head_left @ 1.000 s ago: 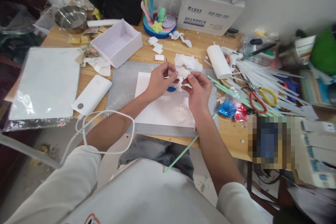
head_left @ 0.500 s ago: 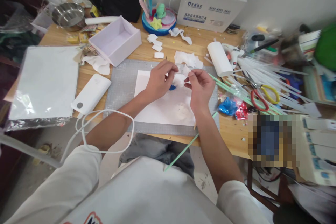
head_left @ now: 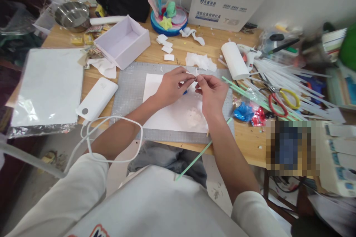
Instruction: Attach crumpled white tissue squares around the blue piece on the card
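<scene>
Over a white sheet (head_left: 172, 113) on the grey cutting mat (head_left: 128, 81), my two hands meet at the fingertips. My right hand (head_left: 213, 90) is closed in a pinch on a small white piece (head_left: 197, 72) that pokes up between the fingers. My left hand (head_left: 175, 85) is closed too, thumb and forefinger touching the same spot; what it grips there is too small to make out. Something blue (head_left: 185, 92) shows partly below the left fingers. A pale patch (head_left: 194, 117) lies on the sheet near my right wrist.
Torn white paper (head_left: 200, 62) lies behind the hands. A lilac box (head_left: 125, 44) and a white power bank (head_left: 97, 98) with a looped cable are at left. At right are a white roll (head_left: 235, 61), scissors (head_left: 280, 98), white strips and green sticks.
My left hand has moved right, so its fingertips now meet those of my right hand, where a gap was before. The white piece shows less between the fingers.
</scene>
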Motion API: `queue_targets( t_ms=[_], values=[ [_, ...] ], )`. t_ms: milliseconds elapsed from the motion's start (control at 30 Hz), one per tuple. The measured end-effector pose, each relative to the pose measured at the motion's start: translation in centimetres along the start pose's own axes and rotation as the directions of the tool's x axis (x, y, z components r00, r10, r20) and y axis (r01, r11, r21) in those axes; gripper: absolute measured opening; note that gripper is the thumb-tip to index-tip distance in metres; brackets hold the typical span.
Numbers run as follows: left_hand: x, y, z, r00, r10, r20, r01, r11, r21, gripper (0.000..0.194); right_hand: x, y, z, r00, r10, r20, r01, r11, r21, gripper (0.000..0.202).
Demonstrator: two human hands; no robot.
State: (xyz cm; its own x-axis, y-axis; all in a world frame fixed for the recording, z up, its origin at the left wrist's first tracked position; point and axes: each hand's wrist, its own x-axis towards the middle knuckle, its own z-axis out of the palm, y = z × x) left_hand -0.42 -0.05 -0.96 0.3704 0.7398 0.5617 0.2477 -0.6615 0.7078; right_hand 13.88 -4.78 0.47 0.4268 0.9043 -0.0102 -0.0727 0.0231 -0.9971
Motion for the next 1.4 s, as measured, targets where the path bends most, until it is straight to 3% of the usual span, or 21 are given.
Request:
queue_targets(
  t_ms=[467, 633, 867, 1033, 1400],
  values=[
    [-0.09, -0.14, 0.17, 0.999, -0.03, 0.011, 0.029, 0.997, 0.068, 0.018, -0.06, 0.28, 0.03, 1.0, 0.007, -0.01, -0.007, 1.0, -0.021, 0.012],
    [0.17, 0.13, 0.02, 0.992, -0.129, -0.006, 0.129, 0.992, -0.012, 0.015, -0.08, 0.26, 0.08, 0.999, 0.041, 0.02, -0.041, 0.999, 0.006, 0.012],
    [0.47, 0.67, -0.19, 0.966, -0.257, -0.025, 0.254, 0.963, -0.088, 0.012, -0.29, 0.06, 0.13, 0.998, -0.006, 0.068, 0.004, 1.0, 0.018, 0.007],
    [0.46, 0.75, -0.12, 0.964, -0.264, -0.019, 0.26, 0.958, -0.118, 0.012, -0.18, 0.5, 0.1, 0.995, -0.057, 0.087, 0.056, 0.998, 0.012, 0.011],
    [0.46, 0.7, -0.23, 0.972, -0.234, -0.02, 0.233, 0.971, -0.049, 0.011, -0.22, 0.31, 0.11, 0.997, -0.018, 0.078, 0.018, 1.0, 0.001, 0.012]
  ],
)
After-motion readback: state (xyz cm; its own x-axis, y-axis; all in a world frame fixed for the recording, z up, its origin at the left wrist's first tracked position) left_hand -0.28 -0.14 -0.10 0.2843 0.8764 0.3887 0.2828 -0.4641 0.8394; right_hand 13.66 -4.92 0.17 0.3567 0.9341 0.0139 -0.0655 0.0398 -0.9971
